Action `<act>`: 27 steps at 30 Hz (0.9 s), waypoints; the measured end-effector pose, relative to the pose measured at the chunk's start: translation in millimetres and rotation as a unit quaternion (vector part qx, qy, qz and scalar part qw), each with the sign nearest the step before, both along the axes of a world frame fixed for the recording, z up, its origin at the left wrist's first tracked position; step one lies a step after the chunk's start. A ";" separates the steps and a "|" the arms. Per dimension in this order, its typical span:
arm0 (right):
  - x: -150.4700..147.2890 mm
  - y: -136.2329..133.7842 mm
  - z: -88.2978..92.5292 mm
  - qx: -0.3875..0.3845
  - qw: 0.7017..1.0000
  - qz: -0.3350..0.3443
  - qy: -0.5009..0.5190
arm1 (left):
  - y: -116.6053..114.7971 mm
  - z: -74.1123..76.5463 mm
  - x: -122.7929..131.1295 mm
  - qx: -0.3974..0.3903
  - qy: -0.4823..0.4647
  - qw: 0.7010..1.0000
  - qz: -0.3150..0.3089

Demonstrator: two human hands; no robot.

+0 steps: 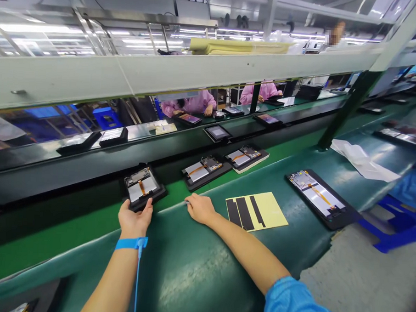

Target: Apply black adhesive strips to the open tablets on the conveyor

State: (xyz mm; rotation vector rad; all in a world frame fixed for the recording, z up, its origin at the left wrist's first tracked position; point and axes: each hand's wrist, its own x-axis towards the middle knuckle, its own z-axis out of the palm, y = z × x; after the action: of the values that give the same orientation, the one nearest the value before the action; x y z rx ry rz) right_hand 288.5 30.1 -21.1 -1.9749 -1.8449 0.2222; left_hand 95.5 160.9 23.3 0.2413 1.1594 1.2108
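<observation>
My left hand (134, 219), with a blue wrist strap (131, 243) and its cord, grips the near edge of an opened tablet (143, 185) in a black tray. The hand is palm up, its thumb at the right and the other fingers partly hidden under the tray. The tablet's board, silver battery and orange ribbon cable show. My right hand (200, 208) rests closed at the bench's edge; what its curled fingers hold, if anything, is hidden. Just right of it lies a yellow sheet (274, 212) with black adhesive strips (244, 213).
Two more opened tablets (202, 172) (243, 157) lie on the green belt (179, 191). Another opened tablet (316, 195) sits on the bench at right, near crumpled white paper (364, 160). A green post (349, 109) rises from the bench. Co-workers in pink sleeves (205, 100) sit across.
</observation>
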 end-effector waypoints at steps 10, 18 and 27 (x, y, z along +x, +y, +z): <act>0.9 0.8 0.3 0.005 1.000 -0.008 0.027 | 3.0 5.2 -20.9 0.031 0.086 0.995 0.045; 2.2 1.9 -3.6 0.017 0.997 -0.018 0.072 | -42.7 13.5 -64.9 0.091 0.105 0.986 0.092; 12.9 9.5 -18.2 0.104 0.966 -0.064 0.226 | -136.8 5.5 -140.2 0.018 0.121 0.992 -0.030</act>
State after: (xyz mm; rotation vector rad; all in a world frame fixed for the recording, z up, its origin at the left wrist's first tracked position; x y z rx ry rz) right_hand 301.5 39.6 -39.4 -1.7175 -1.3857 0.3871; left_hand -44.7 24.0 28.9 0.4576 1.3299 1.1729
